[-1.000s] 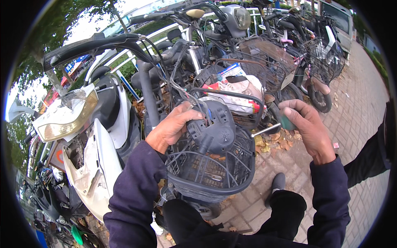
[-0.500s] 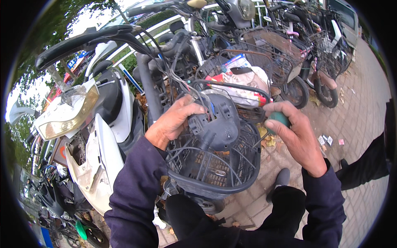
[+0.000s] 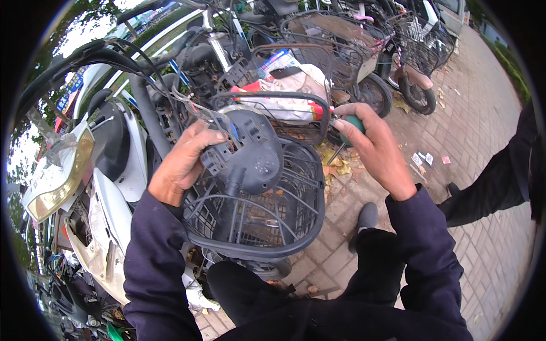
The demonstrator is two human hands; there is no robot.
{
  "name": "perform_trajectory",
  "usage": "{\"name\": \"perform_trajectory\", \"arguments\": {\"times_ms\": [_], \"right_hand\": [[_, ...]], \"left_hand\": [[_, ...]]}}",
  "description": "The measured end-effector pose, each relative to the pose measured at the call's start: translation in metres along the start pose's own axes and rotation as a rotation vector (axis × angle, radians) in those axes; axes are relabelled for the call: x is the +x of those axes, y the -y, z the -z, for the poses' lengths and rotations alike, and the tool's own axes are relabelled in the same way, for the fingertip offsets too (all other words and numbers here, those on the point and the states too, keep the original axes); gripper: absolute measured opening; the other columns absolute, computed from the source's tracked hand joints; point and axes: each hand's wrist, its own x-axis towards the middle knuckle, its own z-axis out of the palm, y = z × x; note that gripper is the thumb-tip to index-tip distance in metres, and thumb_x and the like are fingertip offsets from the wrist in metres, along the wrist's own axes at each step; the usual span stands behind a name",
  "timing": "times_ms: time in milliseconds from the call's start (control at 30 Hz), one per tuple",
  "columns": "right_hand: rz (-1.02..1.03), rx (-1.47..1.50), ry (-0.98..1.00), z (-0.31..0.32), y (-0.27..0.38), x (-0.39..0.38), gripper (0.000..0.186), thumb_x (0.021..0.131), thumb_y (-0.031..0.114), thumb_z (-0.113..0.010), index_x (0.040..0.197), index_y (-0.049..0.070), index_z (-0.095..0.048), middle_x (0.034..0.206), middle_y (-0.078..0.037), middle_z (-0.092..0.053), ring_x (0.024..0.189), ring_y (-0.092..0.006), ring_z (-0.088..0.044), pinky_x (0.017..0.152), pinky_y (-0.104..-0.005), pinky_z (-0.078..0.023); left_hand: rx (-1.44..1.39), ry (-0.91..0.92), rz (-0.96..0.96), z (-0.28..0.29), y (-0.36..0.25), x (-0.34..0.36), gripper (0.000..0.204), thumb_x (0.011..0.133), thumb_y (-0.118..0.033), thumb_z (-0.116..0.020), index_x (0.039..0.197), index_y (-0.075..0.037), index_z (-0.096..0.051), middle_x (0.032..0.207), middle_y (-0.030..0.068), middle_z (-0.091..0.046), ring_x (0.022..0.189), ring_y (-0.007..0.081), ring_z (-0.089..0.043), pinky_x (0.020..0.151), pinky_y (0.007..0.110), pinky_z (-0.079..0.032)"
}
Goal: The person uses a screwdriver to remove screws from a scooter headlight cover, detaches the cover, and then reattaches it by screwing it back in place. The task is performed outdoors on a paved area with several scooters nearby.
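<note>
My left hand (image 3: 185,156) is closed on the left edge of a dark grey plastic housing (image 3: 256,153), which has openings and a bundle of wires (image 3: 199,111) running up from it. The housing sits over a black front basket (image 3: 256,221). My right hand (image 3: 369,150), to the right of the housing and apart from it, has its fingers round a green screwdriver handle (image 3: 352,129); the metal shaft (image 3: 334,156) points down and left, beside the basket's right rim.
A white scooter (image 3: 105,227) stands close on my left. Bicycles and baskets (image 3: 421,40) crowd the back, one holding a red and white bag (image 3: 296,88). A person's dark-clad leg (image 3: 489,182) is at the right, on brick paving (image 3: 466,256) with fallen leaves.
The view has shifted, so the scene sits higher and farther left. My right hand has turned the screwdriver: its shaft pointed left earlier and now points more steeply downward. My left hand keeps its hold.
</note>
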Motion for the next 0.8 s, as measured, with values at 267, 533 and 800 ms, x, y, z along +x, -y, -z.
{"name": "perform_trajectory", "arguments": {"times_ms": [267,533,800], "right_hand": [[0.052,0.048,-0.006,-0.017,-0.029,-0.011,0.033,0.106,0.027,-0.067,0.125,0.000,-0.066,0.114,-0.011,-0.066,0.104,-0.0188,-0.063,0.091,-0.0346,-0.051],[0.048,-0.034,0.026,-0.025,-0.032,-0.006,0.032,0.105,0.027,-0.067,0.126,0.002,-0.065,0.115,-0.012,-0.066,0.107,-0.0233,-0.064,0.095,-0.0362,-0.050],[0.009,-0.186,0.329,0.005,-0.011,-0.014,0.046,0.098,0.015,-0.066,0.141,0.005,-0.051,0.130,-0.015,-0.052,0.121,-0.0311,-0.055,0.104,-0.0391,-0.044]], "left_hand": [[-0.032,0.049,-0.037,-0.001,0.002,0.000,0.042,0.090,-0.015,-0.074,0.127,0.001,-0.061,0.112,0.0078,-0.073,0.098,0.0148,-0.073,0.093,0.031,-0.059],[-0.047,0.033,-0.031,0.004,0.005,0.003,0.039,0.090,-0.015,-0.075,0.123,0.000,-0.061,0.109,0.0062,-0.074,0.096,0.0141,-0.073,0.092,0.031,-0.059],[0.006,-0.021,0.016,0.003,0.003,0.003,0.042,0.089,-0.016,-0.078,0.124,-0.002,-0.059,0.109,0.0054,-0.072,0.102,0.0153,-0.071,0.091,0.033,-0.058]]}}
